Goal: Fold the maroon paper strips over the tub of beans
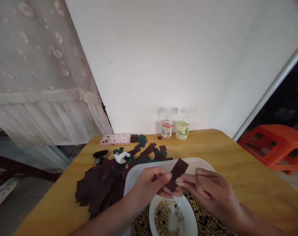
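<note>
Tray (133, 178) placed on counter (247, 170); bowl (189, 213) set within tray, surrounded by beads (214, 219); fabric pieces (99, 183) heaped left of tray; tissue (120, 157) laid at their far edge, key fob (101, 153) to its left; phone (115, 139) placed at far left corner; two bottles (182, 129) stood behind tray, before wall (163, 65); stool (279, 146) positioned right of counter

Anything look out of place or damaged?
What looks like a crumpled white tissue lies among the dark pieces beyond the left corner of the tray, unlike its neighbours. A dark square sits near the bottles, apart from the rest. The held brown strip looks undamaged.
</note>
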### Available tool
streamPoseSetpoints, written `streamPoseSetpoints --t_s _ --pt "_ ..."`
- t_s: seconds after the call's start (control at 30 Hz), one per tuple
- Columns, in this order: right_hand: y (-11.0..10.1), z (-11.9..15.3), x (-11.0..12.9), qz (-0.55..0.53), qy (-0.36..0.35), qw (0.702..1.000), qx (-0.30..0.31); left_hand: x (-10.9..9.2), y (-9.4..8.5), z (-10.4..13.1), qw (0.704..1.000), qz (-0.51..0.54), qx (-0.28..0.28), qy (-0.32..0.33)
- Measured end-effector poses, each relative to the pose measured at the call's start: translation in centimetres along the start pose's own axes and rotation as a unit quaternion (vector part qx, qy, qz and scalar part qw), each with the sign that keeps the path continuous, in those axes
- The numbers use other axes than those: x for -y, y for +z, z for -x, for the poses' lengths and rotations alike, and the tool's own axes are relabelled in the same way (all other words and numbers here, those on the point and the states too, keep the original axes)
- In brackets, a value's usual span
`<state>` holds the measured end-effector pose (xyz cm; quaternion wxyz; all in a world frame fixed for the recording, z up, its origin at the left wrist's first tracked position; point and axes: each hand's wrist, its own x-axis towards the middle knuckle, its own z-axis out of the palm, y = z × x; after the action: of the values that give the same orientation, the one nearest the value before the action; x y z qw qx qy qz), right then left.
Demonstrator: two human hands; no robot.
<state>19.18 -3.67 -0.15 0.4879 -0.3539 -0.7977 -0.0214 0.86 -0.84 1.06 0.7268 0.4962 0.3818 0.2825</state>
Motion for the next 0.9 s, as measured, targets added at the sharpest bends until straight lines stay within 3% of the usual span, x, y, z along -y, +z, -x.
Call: streamPoseSetpoints --t_s 0.13,0.3,0.5,0.7,0.83,0.9 --pt "0.05 -0.05 -0.14 -0.013 0.038 0.999 -0.037 0.08 -0.05 -0.17 1.0 0.009 -0.014 0.005" --pt "0.04 0.08 -0.14 -0.007 -0.004 1.0 0.006 0.23 -0.13 -0.15 1.0 0.007 -0.012 0.01" --pt "-0.18 0.01 -0.33 -0.01 0.04 0.998 -0.045 0.16 -0.17 0.05 1.0 0.004 -0.007 0.003" --pt "-0.16 -0.03 -0.21 -0.004 0.0 1.0 0.015 0.18 -0.21 0.0 1.0 0.005 0.007 -0.007" --pt "-0.25 -0.1 -0.42 -0.003 0.034 0.998 -0.045 0.3 -0.3 0.03 1.0 0.005 0.006 0.0" --pt "-0.31 -0.17 -0.51 -0.012 0.027 0.999 -0.035 0.28 -0.32 0.01 1.0 0.003 0.005 -0.002"
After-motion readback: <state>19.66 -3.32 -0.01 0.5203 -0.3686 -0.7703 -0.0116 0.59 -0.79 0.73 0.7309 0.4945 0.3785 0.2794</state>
